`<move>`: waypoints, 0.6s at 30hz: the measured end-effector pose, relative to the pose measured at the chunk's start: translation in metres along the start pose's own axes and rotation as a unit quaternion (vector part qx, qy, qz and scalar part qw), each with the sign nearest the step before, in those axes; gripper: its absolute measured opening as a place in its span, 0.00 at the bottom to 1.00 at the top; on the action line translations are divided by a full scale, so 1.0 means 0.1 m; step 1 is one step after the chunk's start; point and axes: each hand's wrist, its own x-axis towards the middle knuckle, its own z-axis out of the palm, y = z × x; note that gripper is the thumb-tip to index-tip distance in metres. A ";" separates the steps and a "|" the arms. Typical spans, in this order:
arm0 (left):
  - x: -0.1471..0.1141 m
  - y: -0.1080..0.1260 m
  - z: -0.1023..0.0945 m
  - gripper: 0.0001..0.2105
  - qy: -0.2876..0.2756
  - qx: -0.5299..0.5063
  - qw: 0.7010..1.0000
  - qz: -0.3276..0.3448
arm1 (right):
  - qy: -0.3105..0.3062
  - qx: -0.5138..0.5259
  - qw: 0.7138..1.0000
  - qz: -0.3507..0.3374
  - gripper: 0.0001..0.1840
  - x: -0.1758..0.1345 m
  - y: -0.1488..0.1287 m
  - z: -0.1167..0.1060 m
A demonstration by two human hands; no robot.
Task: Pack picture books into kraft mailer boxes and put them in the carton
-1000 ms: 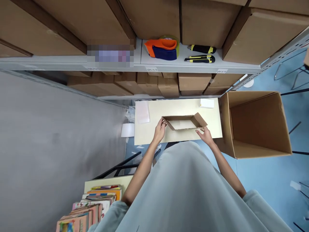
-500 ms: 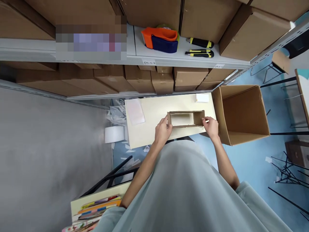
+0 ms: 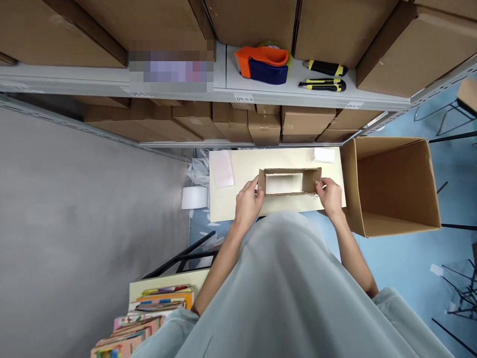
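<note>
The left hand (image 3: 248, 204) and right hand (image 3: 331, 197) grip opposite ends of the bottomless box (image 3: 310, 181), probably keeping it square.

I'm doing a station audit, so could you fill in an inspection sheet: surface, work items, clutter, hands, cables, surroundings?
Surface: cream table, below the shelf.
Work items: cardboard frame, the table showing through it; whether it touches the table, cannot tell.
Clutter: pale sheet at left, small white box at far right, both on the table.
Hands: left fingers on the frame's left end, right fingers on its right end.
Cables: nothing seen.
Surroundings: large open carton right of the table; grey shelf bearing boxes and utility knives; books at lower left.
</note>
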 end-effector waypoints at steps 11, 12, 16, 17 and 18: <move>0.00 -0.10 0.45 0.30 0.012 0.058 0.996 -0.067 | -0.089 -0.079 0.993 -0.009 0.33 0.41 -0.05 0.21; -0.01 -0.11 0.45 0.31 0.008 0.061 0.996 -0.066 | -0.094 -0.082 0.992 -0.018 0.31 0.51 -0.05 0.19; -0.02 -0.11 0.44 0.31 -0.024 0.100 0.994 -0.036 | -0.118 -0.079 0.989 -0.041 0.19 0.88 -0.07 0.18; -0.03 -0.10 0.43 0.31 -0.034 0.114 0.992 -0.031 | -0.121 -0.067 0.990 -0.033 0.18 0.95 -0.07 0.18; -0.03 -0.09 0.44 0.30 -0.042 0.126 0.991 -0.028 | -0.123 -0.048 0.991 -0.021 0.18 1.01 -0.07 0.19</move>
